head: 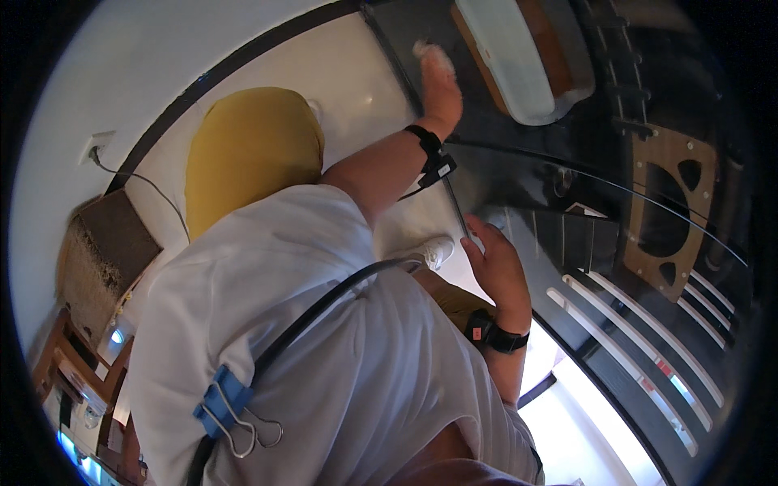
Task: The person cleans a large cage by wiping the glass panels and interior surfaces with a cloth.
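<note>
My left hand [440,88] is raised over the near edge of a glossy black tabletop [486,136]. It is blurred, and whether its fingers hold anything is unclear. Close to it, a long whitish tray or lid with rounded corners [510,61] lies on a brown piece [550,48]. Lower down, my right hand [501,261] is at the table edge, thumb and forefinger apart, with nothing visible between them. A black strap with a small device [434,161] circles my left wrist, and a similar strap [507,340] is on the right one.
A brown panel with a large round cut-out [635,243] and several pale strips [644,358] show at the right. A black cable [322,310] crosses my white shirt, with a blue binder clip [223,401]. A cord [146,181] runs from a wall socket [96,147].
</note>
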Demonstrator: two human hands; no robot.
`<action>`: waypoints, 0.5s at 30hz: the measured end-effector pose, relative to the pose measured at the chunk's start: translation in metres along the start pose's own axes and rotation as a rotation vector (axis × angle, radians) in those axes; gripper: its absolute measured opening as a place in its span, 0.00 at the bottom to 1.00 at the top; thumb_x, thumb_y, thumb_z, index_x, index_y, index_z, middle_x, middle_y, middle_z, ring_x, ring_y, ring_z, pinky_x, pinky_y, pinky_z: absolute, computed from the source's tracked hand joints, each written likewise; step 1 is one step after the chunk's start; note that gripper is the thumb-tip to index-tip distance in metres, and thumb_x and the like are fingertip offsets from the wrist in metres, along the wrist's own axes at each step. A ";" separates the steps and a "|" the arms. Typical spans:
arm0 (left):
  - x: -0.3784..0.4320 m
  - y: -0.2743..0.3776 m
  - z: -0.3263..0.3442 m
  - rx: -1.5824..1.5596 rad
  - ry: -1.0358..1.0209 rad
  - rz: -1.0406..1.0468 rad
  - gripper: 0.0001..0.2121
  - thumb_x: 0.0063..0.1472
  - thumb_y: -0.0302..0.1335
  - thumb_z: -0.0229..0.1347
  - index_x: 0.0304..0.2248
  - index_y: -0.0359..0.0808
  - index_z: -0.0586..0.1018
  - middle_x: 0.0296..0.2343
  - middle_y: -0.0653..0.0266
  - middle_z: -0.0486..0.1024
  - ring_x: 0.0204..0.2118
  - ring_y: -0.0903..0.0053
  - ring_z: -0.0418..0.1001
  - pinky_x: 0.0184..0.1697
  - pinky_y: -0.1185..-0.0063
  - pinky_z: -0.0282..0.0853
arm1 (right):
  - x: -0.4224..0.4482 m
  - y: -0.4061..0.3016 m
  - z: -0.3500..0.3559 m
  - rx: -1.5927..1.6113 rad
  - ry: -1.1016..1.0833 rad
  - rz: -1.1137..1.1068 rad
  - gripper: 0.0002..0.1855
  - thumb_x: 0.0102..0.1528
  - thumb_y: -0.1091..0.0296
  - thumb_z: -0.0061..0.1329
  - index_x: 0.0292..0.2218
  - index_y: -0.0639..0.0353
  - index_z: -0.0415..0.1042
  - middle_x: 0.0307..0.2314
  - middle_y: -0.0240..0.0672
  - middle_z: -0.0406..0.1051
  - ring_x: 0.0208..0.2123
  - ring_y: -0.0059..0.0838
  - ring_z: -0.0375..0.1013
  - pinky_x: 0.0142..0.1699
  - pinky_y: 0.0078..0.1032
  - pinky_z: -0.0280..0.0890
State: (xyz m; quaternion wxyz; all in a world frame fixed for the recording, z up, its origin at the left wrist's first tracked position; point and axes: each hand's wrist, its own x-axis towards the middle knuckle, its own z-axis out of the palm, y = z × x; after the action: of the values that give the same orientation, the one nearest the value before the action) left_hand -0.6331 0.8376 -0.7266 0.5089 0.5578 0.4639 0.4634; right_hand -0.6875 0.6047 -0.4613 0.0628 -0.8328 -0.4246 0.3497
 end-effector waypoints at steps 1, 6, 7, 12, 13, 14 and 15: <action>0.001 -0.033 0.002 0.174 -0.086 -0.106 0.24 0.68 0.36 0.44 0.60 0.33 0.66 0.60 0.42 0.59 0.63 0.48 0.56 0.65 0.49 0.43 | -0.001 -0.003 0.001 -0.006 0.010 -0.032 0.22 0.60 0.66 0.52 0.55 0.57 0.70 0.46 0.48 0.75 0.48 0.48 0.74 0.52 0.33 0.68; -0.025 -0.047 0.006 0.498 -0.274 -0.154 0.23 0.66 0.34 0.48 0.58 0.34 0.68 0.52 0.42 0.67 0.55 0.48 0.65 0.58 0.56 0.59 | 0.008 -0.014 -0.001 -0.016 0.014 -0.079 0.22 0.60 0.67 0.52 0.55 0.57 0.70 0.46 0.49 0.74 0.48 0.49 0.74 0.52 0.34 0.68; -0.041 -0.003 0.002 0.228 -0.032 -0.124 0.24 0.66 0.32 0.49 0.59 0.34 0.67 0.50 0.42 0.68 0.53 0.47 0.66 0.56 0.60 0.64 | 0.006 -0.012 0.000 -0.011 0.026 -0.067 0.22 0.60 0.67 0.52 0.55 0.57 0.70 0.46 0.49 0.74 0.48 0.49 0.74 0.52 0.33 0.68; -0.007 0.024 -0.008 0.214 0.033 -0.037 0.25 0.66 0.27 0.48 0.62 0.34 0.63 0.46 0.42 0.67 0.48 0.49 0.67 0.52 0.64 0.66 | 0.009 -0.012 0.002 -0.004 0.014 -0.086 0.23 0.60 0.67 0.52 0.56 0.57 0.70 0.47 0.48 0.74 0.49 0.48 0.74 0.53 0.33 0.68; 0.008 -0.003 -0.010 0.026 -0.053 -0.218 0.24 0.67 0.28 0.47 0.61 0.35 0.64 0.46 0.42 0.68 0.48 0.50 0.68 0.52 0.65 0.66 | 0.010 -0.014 0.001 -0.016 0.005 -0.083 0.23 0.60 0.67 0.52 0.56 0.57 0.70 0.47 0.48 0.74 0.49 0.48 0.73 0.53 0.33 0.68; 0.026 -0.035 -0.015 -0.151 -0.077 -0.407 0.23 0.67 0.28 0.46 0.61 0.35 0.65 0.45 0.42 0.69 0.48 0.50 0.68 0.52 0.65 0.66 | 0.013 -0.016 -0.002 -0.048 -0.015 -0.107 0.23 0.60 0.66 0.52 0.56 0.57 0.70 0.48 0.48 0.73 0.49 0.48 0.73 0.53 0.33 0.68; 0.038 -0.058 -0.016 -0.577 -0.185 -0.725 0.23 0.67 0.29 0.46 0.60 0.36 0.66 0.45 0.42 0.69 0.48 0.50 0.68 0.52 0.65 0.66 | 0.015 -0.018 -0.004 -0.071 -0.029 -0.115 0.23 0.60 0.66 0.52 0.56 0.57 0.70 0.48 0.48 0.73 0.49 0.48 0.73 0.53 0.33 0.68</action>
State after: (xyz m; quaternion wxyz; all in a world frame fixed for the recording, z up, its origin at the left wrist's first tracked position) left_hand -0.6467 0.8807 -0.7818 0.8112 0.2349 0.4337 0.3140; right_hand -0.6908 0.6285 -0.4589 0.0472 -0.8035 -0.4847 0.3424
